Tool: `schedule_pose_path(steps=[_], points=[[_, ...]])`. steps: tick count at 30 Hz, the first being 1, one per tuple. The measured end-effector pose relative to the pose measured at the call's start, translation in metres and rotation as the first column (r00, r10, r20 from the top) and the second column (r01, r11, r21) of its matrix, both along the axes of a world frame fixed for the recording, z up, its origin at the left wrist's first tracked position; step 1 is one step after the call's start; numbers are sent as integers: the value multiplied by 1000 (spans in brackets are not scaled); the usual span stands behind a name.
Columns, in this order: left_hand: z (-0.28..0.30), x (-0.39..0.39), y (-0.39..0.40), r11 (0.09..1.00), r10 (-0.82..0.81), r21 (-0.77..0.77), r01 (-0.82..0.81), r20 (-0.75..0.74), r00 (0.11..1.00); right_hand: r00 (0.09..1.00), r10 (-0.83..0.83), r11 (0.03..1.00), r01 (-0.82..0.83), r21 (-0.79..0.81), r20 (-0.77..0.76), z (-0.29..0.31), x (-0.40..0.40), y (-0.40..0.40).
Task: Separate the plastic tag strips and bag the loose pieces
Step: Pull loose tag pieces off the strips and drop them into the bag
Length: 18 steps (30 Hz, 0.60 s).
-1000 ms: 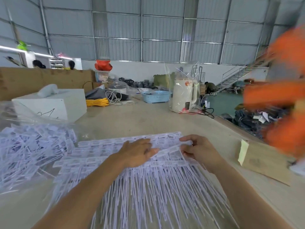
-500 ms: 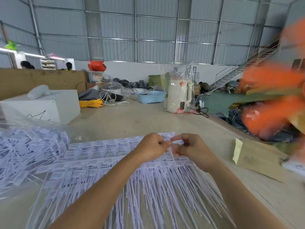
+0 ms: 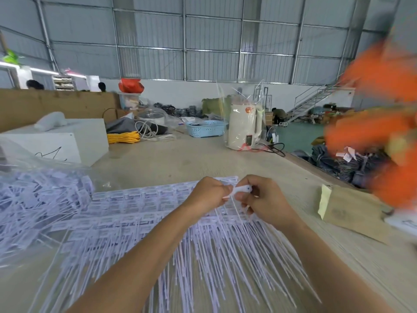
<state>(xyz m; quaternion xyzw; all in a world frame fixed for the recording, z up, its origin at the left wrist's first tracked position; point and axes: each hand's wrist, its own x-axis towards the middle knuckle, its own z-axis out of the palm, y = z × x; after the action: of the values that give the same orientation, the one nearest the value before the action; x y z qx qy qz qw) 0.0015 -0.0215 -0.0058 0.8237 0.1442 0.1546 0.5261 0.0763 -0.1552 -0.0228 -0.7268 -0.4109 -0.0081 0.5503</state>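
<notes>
Loose tags (image 3: pixel 33 199) heap in a clear bag (image 3: pixel 52 163) at the table's left edge; one white box (image 3: pixel 74 141) behind. Joined strips (image 3: pixel 140 213) lie mid-table, bare tabletop (image 3: pixel 180 159) beyond. Left hand (image 3: pixel 208 195) and right hand (image 3: pixel 266 199) pinch one tag (image 3: pixel 241 190) together. One cardboard piece (image 3: pixel 352 211) lies right

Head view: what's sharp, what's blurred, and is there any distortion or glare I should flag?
Head view: both hands, left hand and right hand, and the tag piece pinched between them read fairly sharp; the orange shape at the right edge is smeared beyond recognition; wide-angle bending curves the wall beams; lighting is soft and even, with mild glare on the clear bag over the white kettle.
</notes>
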Motion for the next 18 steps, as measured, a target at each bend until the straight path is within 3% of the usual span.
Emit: schedule_pose_path(steps=[4, 6, 9, 11, 14, 16, 18], points=[[-1, -2, 0, 988, -22, -153, 20, -10, 1000, 982, -53, 999, 53, 3, 179, -1, -2, 0], [0, -4, 0, 991, -25, -129, 24, -6, 1000, 980, -78, 997, 81, -12, 181, -1, -1, 1], [2, -9, 0, 989, -125, -89, 122, -25, 992, 951, -254, 962, 267, -54, 176, -3, 10, -7], [3, -10, 1, 989, -147, -27, 147, -14, 989, 948, -309, 950, 311, 12, -71, 1, 20, -17], [3, -13, 2, 986, -149, 83, 147, 20, 989, 882, -21, 974, 124, 188, -471, 10, 17, -18], [2, -15, 4, 976, -167, 137, 170, -31, 985, 824, 135, 982, -36, 186, -551, 12, 10, -12], [2, -15, 7, 968, -180, 156, 194, -102, 978, 787, 187, 979, -99, 179, -588, 12, 7, -10]])
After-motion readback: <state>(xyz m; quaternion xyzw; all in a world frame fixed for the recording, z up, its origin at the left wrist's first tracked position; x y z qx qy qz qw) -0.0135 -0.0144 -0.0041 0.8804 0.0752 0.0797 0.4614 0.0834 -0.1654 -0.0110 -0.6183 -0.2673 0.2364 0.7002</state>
